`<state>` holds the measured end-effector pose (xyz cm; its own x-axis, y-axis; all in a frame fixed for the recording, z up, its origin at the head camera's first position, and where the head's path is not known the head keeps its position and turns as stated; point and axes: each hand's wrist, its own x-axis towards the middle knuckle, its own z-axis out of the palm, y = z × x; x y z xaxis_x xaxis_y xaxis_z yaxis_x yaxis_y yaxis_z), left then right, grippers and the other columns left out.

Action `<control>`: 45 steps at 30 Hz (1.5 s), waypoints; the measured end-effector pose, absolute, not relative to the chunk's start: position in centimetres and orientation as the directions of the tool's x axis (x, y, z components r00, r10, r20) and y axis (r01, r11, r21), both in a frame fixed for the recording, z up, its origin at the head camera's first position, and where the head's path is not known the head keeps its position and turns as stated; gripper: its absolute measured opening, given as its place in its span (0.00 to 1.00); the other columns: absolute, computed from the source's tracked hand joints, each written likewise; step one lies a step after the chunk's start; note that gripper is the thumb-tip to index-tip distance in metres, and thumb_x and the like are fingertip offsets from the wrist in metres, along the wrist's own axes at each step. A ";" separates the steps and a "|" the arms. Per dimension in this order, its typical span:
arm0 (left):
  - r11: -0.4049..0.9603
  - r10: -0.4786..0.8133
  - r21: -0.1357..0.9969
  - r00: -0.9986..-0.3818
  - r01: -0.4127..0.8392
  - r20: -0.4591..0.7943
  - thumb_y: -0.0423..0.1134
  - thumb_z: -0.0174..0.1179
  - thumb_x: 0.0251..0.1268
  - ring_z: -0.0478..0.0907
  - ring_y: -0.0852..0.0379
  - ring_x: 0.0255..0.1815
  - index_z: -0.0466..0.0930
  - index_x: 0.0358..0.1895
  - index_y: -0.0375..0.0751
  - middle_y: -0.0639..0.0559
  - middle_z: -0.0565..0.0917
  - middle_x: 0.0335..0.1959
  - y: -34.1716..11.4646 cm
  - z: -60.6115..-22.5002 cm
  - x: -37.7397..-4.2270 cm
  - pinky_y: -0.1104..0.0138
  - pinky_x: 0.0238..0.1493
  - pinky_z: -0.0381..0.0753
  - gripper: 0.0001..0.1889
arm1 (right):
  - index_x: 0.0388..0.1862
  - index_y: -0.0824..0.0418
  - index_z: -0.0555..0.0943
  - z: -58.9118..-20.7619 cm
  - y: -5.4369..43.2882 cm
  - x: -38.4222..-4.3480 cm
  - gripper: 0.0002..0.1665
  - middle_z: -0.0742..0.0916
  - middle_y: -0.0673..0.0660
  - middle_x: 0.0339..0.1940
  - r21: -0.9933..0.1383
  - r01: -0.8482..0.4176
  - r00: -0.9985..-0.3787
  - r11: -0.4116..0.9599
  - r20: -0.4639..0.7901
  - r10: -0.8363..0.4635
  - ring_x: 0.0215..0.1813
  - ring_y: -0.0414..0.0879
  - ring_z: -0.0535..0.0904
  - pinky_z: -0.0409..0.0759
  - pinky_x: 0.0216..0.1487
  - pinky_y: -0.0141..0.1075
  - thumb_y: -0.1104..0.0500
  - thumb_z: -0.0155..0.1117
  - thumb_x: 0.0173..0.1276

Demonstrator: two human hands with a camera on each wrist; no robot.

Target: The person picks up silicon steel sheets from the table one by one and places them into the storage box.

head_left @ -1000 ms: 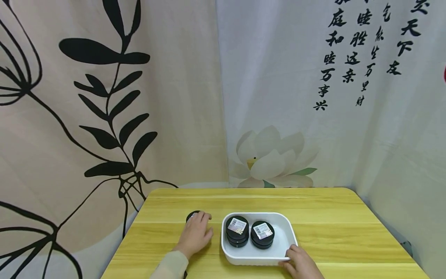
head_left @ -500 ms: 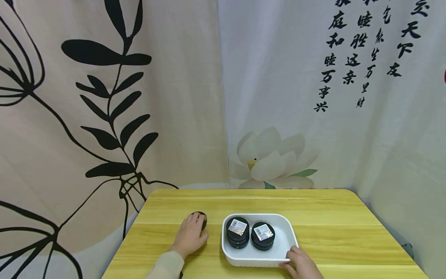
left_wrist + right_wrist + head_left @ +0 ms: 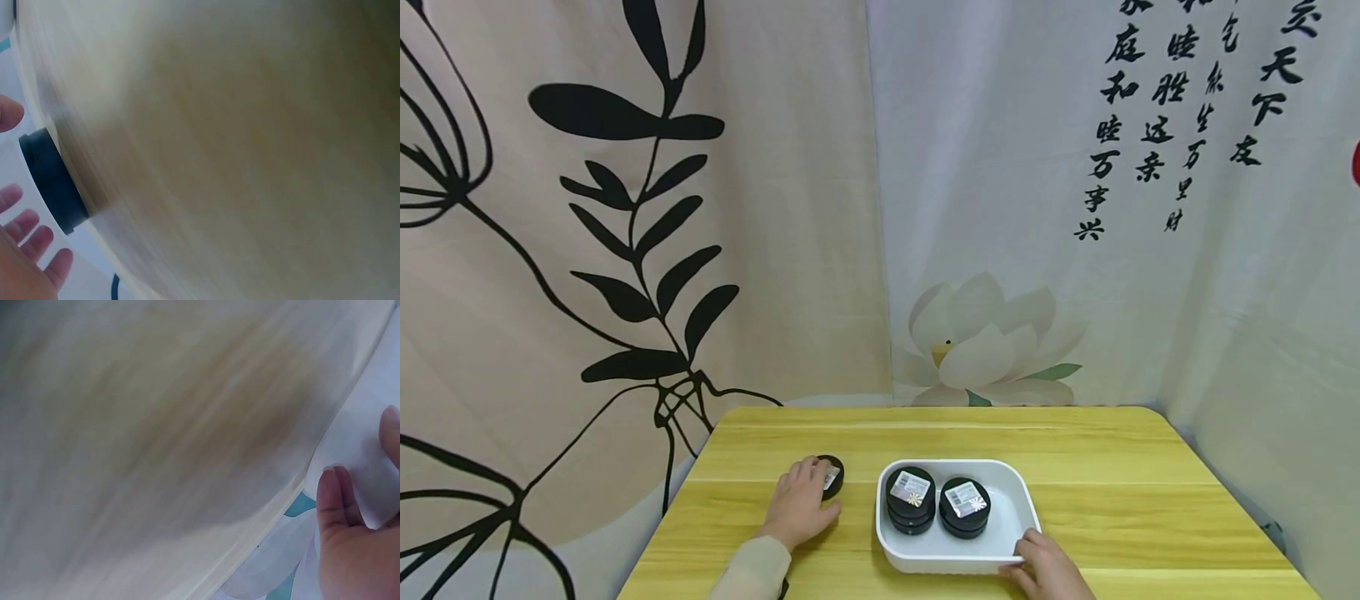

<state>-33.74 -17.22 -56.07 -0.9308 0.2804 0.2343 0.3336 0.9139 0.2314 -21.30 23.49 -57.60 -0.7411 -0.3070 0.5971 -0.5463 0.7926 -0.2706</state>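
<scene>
On the table's left part lies a black, round, lidded jar [image 3: 832, 477] with a white label. My left hand [image 3: 799, 506] is beside it, partly covering it in the head view. In the left wrist view, the jar [image 3: 53, 181] stands between the thumb [image 3: 9, 114] and the spread fingers [image 3: 37, 240], with visible gaps on both sides. My right hand [image 3: 1047, 567] grips the near right corner of a white rectangular tray [image 3: 1011, 492]. The right wrist view has the tray wall [image 3: 369, 475] between thumb and fingers. Inside the tray are black labelled jars, a left stack [image 3: 911, 500] and a right stack [image 3: 965, 507].
The yellow wooden table [image 3: 1142, 492] extends right of the tray and behind it. Behind the table hangs a pale curtain [image 3: 805, 250] printed with plants, a lotus and black writing.
My left hand first moves the jar slightly right, then draws back left, uncovering the jar's label. The right hand and the tray stay put.
</scene>
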 end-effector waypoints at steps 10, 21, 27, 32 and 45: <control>0.947 0.156 0.239 -0.957 0.215 0.244 0.64 0.68 0.56 0.70 0.37 0.64 0.68 0.69 0.33 0.36 0.73 0.63 -17.8 -57.0 -34.8 0.43 0.62 0.71 0.46 | 0.23 0.48 0.75 -57.7 23.7 -21.5 0.19 0.74 0.39 0.28 -0.246 -0.548 -0.741 0.799 0.586 -0.327 0.30 0.31 0.65 0.69 0.29 0.31 0.53 0.81 0.47; 0.955 0.113 0.253 -0.977 0.156 0.179 0.70 0.65 0.55 0.71 0.38 0.62 0.66 0.69 0.34 0.37 0.75 0.61 -18.2 -57.7 -35.7 0.42 0.60 0.72 0.49 | 0.23 0.48 0.75 -57.9 23.7 -21.5 0.19 0.73 0.38 0.28 -0.259 -0.555 -0.736 0.791 0.595 -0.322 0.31 0.30 0.65 0.70 0.29 0.30 0.54 0.81 0.47; 0.950 0.112 0.269 -0.976 0.161 0.189 0.69 0.67 0.54 0.73 0.38 0.64 0.66 0.70 0.32 0.37 0.76 0.62 -18.1 -57.6 -35.9 0.42 0.61 0.72 0.51 | 0.23 0.48 0.74 -57.8 23.5 -21.4 0.19 0.73 0.39 0.28 -0.255 -0.536 -0.748 0.805 0.586 -0.312 0.30 0.31 0.65 0.69 0.30 0.30 0.53 0.81 0.47; 0.944 0.128 0.275 -0.972 0.180 0.197 0.69 0.68 0.52 0.73 0.38 0.65 0.66 0.70 0.32 0.36 0.76 0.63 -18.1 -57.5 -36.1 0.42 0.63 0.72 0.52 | 0.22 0.48 0.75 -57.3 23.2 -21.1 0.19 0.73 0.38 0.29 -0.303 -0.475 -0.806 0.826 0.527 -0.271 0.31 0.31 0.66 0.71 0.31 0.32 0.53 0.81 0.48; 0.904 0.171 0.356 -0.964 0.235 0.202 0.70 0.70 0.50 0.72 0.38 0.67 0.65 0.72 0.34 0.37 0.75 0.66 -17.6 -56.8 -35.0 0.41 0.66 0.70 0.54 | 0.23 0.48 0.76 -56.7 23.0 -20.6 0.17 0.72 0.38 0.29 -0.335 -0.437 -0.840 0.835 0.485 -0.245 0.32 0.31 0.65 0.70 0.32 0.32 0.51 0.80 0.51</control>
<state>-35.05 -17.65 -56.82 -0.9643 0.1707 0.2025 0.2350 0.9043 0.3564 -20.64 22.98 -56.70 -0.8397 -0.2449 0.4846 -0.4370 0.8345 -0.3355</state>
